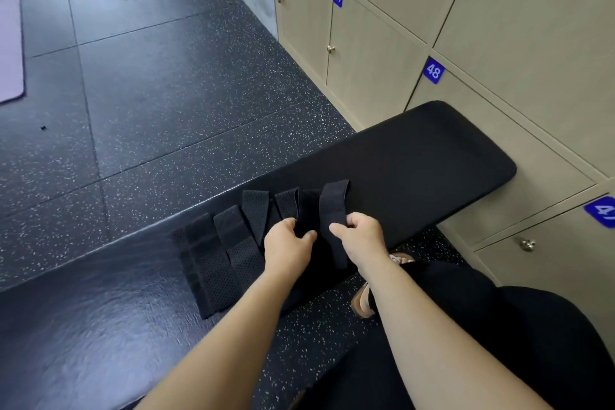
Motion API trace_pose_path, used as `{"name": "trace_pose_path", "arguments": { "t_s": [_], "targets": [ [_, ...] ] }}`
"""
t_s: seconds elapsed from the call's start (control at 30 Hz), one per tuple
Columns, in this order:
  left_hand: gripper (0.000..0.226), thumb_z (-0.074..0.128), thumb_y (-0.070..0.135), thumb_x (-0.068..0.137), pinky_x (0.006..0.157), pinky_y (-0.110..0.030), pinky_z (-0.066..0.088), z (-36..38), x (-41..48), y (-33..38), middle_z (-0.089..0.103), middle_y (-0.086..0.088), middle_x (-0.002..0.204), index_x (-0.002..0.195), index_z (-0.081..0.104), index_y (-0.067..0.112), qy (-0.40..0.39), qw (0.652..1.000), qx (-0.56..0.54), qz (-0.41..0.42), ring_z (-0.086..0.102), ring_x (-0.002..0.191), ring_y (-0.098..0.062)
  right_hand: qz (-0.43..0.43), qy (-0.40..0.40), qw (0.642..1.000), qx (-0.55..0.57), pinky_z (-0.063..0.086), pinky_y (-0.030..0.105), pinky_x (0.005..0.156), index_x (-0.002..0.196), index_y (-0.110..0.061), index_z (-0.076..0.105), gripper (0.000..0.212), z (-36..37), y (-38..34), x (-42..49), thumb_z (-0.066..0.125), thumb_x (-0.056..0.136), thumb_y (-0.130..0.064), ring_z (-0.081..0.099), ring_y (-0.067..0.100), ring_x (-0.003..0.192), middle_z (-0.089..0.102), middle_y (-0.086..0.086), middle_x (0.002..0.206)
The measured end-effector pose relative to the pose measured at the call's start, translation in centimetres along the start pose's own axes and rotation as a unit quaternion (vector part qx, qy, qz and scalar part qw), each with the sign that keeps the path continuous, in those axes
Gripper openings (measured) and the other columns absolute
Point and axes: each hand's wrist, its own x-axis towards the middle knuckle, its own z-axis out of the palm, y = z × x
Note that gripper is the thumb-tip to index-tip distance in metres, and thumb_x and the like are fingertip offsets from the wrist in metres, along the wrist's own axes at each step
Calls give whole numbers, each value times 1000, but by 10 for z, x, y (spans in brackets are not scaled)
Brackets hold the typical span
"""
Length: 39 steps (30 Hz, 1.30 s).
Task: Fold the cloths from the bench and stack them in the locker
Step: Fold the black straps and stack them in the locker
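The right grip (pixel 361 236), a bare hand, is clenched on a plain black strap (pixel 332 206), pinching it between the thumb and curled fingers; the strap runs past the hand from 12 o'clock to 6 o'clock. Just beside it, at its 9 o'clock, the left grip (pixel 288 243) has its fingers curled into a dark fold of the same black cloth (pixel 213 263), with the thumb lying toward the right hand. The two hands are close but do not touch. The cloth is a perforated black piece with several flat bands fanned out across it. It lies spread at 7 o'clock of the view, on the black padded tabletop (pixel 416 156), and its lower corner reaches the near edge. The tabletop stretches away from the hands toward 2 o'clock, where its rounded end stands near a wall of pale wooden lockers (pixel 372 53). All the locker doors in view are closed and have small round knobs. They carry blue number plates, and the plate reading 48 (pixel 433 70) sits at 1 o'clock of the tabletop's end. Dark speckled rubber floor (pixel 149 76) fills the view from 9 to 12 o'clock, with the edge of a purple mat (pixel 10 27) at 10 o'clock. At 5 o'clock of the hands a tan sandal (pixel 361 303) shows beside the person's black garment (pixel 499 326).
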Motion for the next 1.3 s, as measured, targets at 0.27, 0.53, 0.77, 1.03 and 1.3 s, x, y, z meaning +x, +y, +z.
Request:
{"name": "trace_pose_path", "arguments": {
  "t_s": [0.27,0.53,0.77,1.03,1.3],
  "targets": [
    [7,61,20,90,85,-44,56,8,5,13,71,-2,88,95,65,16,-19,992,-117,-38,68,85,-21,-11,4,997,81,58,41,75,83,-13,70,5,0,-4,5,66,85,-14,68,25,82,72,8,84],
    [14,59,17,95,79,-42,58,-11,9,34,75,-11,90,96,70,8,-90,970,-226,-25,72,84,-26,2,-24,972,235,56,30,65,89,-15,73,11,-13,-15,11,64,89,-8,72,20,79,75,7,85],
    [48,58,50,89,82,-40,49,-13,-10,71,62,-9,92,88,59,2,-121,952,-280,-18,58,87,-25,-54,11,983,175,56,31,88,104,-12,69,32,-51,-30,-10,64,83,-35,67,15,102,72,-1,103],
    [43,62,35,94,82,-63,55,26,-72,141,71,-28,96,99,65,-8,-223,923,-310,33,68,90,-44,-83,140,962,221,50,47,98,116,-7,64,61,-159,-12,-57,70,67,-42,65,25,109,69,8,115],
    [23,58,24,98,73,-54,59,102,-149,214,74,-18,95,96,70,5,-336,890,-306,21,72,87,-37,-73,255,917,297,48,29,61,74,-10,60,13,-282,33,-131,66,86,-8,60,22,73,69,10,80]
  ]
}}
